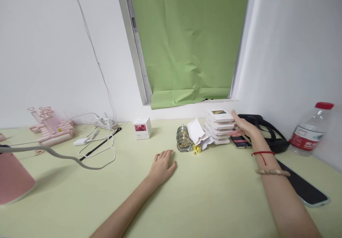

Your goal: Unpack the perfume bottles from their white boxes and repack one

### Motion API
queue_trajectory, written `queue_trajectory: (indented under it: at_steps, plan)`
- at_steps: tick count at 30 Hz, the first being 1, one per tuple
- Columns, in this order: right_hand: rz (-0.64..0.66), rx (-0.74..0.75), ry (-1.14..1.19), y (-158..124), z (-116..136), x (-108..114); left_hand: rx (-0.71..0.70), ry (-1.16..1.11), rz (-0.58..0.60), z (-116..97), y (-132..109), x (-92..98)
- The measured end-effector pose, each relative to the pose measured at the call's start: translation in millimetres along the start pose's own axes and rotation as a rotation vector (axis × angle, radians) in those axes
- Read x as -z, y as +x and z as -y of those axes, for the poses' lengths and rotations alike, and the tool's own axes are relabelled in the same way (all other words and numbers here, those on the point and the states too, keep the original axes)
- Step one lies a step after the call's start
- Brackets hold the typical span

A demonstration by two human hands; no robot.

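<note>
My left hand (162,166) lies flat on the pale green table, fingers spread, holding nothing. Just beyond it stand several glass bottles (184,140) in a row, with small gold caps (197,149) beside them. My right hand (242,125) is open at the right side of a stack of flat white boxes (219,125); whether its fingers touch the stack I cannot tell. Folded white card pieces (197,133) lean between the bottles and the stack. Farther left, a small white box with a red flower picture (142,128) stands upright.
Right of the stack are a phone (240,142), a black strapped object (275,138), another phone (304,184) under my forearm, and a red-capped bottle (310,131). Leftward lie white cables (110,149), pink items (55,129) and a pink object (14,177).
</note>
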State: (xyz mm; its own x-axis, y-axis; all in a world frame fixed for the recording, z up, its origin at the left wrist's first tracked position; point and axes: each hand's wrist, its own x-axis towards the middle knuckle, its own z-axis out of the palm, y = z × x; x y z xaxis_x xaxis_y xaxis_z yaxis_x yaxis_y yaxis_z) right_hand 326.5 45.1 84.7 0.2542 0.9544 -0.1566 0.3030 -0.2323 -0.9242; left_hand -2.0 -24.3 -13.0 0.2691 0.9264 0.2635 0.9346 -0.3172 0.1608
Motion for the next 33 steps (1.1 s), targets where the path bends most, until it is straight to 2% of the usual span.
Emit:
queue_trajectory:
  at_steps: [12, 28, 33]
  plan:
    - [0.009, 0.014, -0.005, 20, -13, -2, -0.001, -0.018, 0.000, -3, 0, 3.1]
    - [-0.015, 0.021, -0.025, 14, -10, -3, 0.009, -0.001, 0.017, -4, 0, 5.0]
    - [-0.025, -0.020, -0.036, 17, -12, 0, 0.007, -0.008, 0.009, -3, 0, 3.9]
